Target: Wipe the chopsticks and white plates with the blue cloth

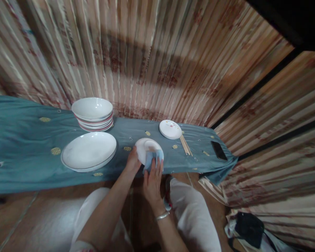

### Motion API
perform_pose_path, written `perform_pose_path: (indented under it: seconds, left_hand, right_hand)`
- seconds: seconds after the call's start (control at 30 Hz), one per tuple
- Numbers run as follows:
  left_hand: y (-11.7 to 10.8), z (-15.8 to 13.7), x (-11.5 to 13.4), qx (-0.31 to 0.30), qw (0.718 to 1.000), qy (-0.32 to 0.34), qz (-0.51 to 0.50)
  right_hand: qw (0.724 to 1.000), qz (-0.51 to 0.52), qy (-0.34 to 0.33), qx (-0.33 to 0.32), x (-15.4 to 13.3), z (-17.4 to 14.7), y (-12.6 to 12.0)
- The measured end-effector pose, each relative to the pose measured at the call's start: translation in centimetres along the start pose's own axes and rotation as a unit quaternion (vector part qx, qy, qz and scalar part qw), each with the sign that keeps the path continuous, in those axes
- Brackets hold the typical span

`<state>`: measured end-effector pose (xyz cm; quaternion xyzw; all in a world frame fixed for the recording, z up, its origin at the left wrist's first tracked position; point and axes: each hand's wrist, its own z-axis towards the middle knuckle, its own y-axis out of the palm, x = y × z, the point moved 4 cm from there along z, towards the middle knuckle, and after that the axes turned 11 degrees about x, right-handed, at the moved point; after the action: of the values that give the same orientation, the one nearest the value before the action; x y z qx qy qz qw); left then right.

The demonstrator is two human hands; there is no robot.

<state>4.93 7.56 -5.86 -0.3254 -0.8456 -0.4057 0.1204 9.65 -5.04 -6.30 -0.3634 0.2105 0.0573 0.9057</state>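
1. Dish position: the white dish [141,148] was at the front edge of the table cover [132,127], between the large plates and the chopsticks. Whether its underside touched the cover could not be determined.
2. Left hand [133,160]: grasped the dish at its left rim.
3. Right hand [152,180]: lay over the light blue cloth [150,159], fingers extended, with the cloth against the lower right part of the dish. Whether the fingers also pinched the cloth could not be determined. A bracelet [162,215] encircled the wrist.
4. Left side of table: a stack of large plates [89,150] rested nearest the front. Behind it stood a stack of bowls and plates [92,109], with a white bowl uppermost and reddish bands below.
5. Right side of table: small plates [170,129] with a floral print were stacked toward the back. Chopsticks [186,145] lay just beside them; a dark phone [219,150] lay near the right end.
6. Background: a patterned curtain [147,63] hung behind the table.
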Motion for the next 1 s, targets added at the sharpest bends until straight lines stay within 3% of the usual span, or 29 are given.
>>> perform_pose_path:
  seconds: [0.13, 0.33, 0.5, 0.63, 0.77, 0.87, 0.93, 1.0]
  left_hand:
    - [0.2, -0.7, 0.1, 0.012, 1.000, -0.027, 0.006]
    - [0.6, -2.1, 0.6, -0.010, 0.999, -0.048, -0.006]
    - [1.2, -2.8, 0.7, -0.101, 0.994, -0.043, -0.017]
    - [1.3, -3.1, 0.8, -0.154, 0.987, -0.011, 0.036]
    - [1.1, -2.6, 1.1, -0.159, 0.980, 0.043, 0.114]
    - [0.5, -1.7, 1.6, -0.110, 0.979, 0.097, 0.144]
    - [-0.2, -0.9, 2.0, -0.058, 0.976, 0.137, 0.158]
    - [-0.8, -0.4, 2.2, -0.025, 0.972, 0.164, 0.168]
  right_hand:
    - [0.996, -0.033, -0.075, -0.016, -1.3, 0.8, 0.0]
    - [0.987, -0.069, -0.128, -0.075, -0.9, 3.5, 0.9]
    - [0.984, -0.085, -0.140, -0.070, 0.8, 5.3, 1.2]
    - [0.989, -0.044, -0.135, -0.040, 2.1, 7.4, 0.6]
    - [0.996, 0.054, -0.076, -0.007, 3.9, 11.3, -0.9]
    - [0.985, 0.163, 0.036, 0.039, 6.3, 13.8, -1.7]
    - [0.952, 0.246, 0.157, 0.092, 8.4, 14.5, -1.5]
    - [0.885, 0.352, 0.283, 0.111, 10.2, 14.2, -0.4]
